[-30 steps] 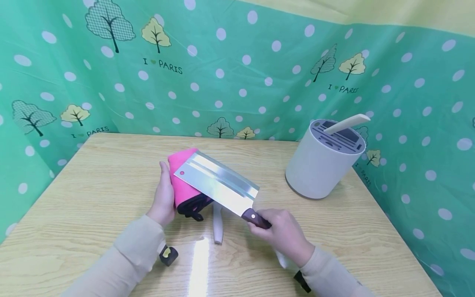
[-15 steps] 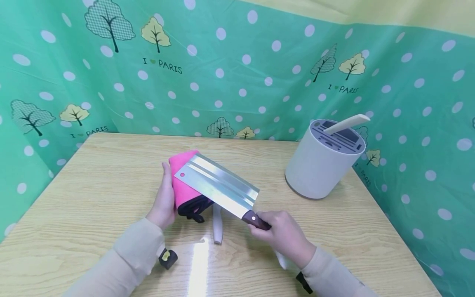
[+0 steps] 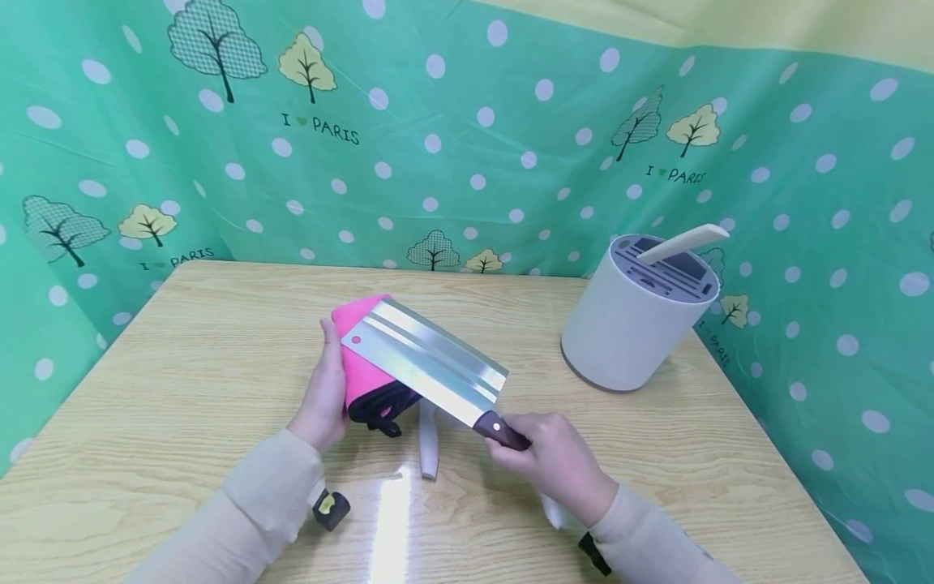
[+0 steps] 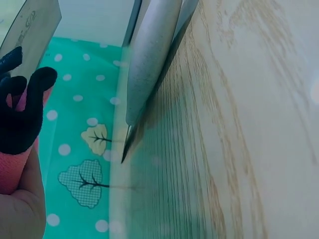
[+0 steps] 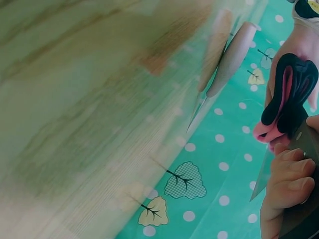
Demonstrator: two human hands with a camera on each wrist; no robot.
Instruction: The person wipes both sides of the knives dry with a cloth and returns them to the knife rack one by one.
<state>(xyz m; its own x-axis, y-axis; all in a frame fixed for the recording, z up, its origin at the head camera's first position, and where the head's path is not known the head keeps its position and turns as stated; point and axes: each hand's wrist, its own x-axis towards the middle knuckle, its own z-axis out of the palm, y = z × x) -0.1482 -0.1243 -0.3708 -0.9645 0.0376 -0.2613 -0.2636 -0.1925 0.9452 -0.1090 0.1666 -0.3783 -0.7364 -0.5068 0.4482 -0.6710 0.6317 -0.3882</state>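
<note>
My right hand [image 3: 550, 458] grips the dark riveted handle of a cleaver [image 3: 430, 357] in the head view. Its broad steel blade slants up to the left, over a folded pink cloth [image 3: 357, 369] with black edging. That cloth is held by my left hand [image 3: 321, 397], thumb along its left side; the other fingers are mostly hidden. Pink shows through the hole at the blade's corner. In the left wrist view, the cloth [image 4: 17, 169] is bunched in the hand, close to the blade [image 4: 35, 35]. The right wrist view shows curled fingers [image 5: 294, 174] around the handle.
A white-handled knife [image 3: 428, 446] lies on the wooden table [image 3: 197, 365], partly under the cleaver. Another white handle [image 3: 551, 511] shows below my right wrist. At the back right stands a round white knife block [image 3: 627, 324] with one white handle [image 3: 686, 242] sticking out. A patterned green curtain [image 3: 467, 162] hangs behind.
Both hands stay nearly in place. The cleaver blade shifts very slightly over the cloth.
</note>
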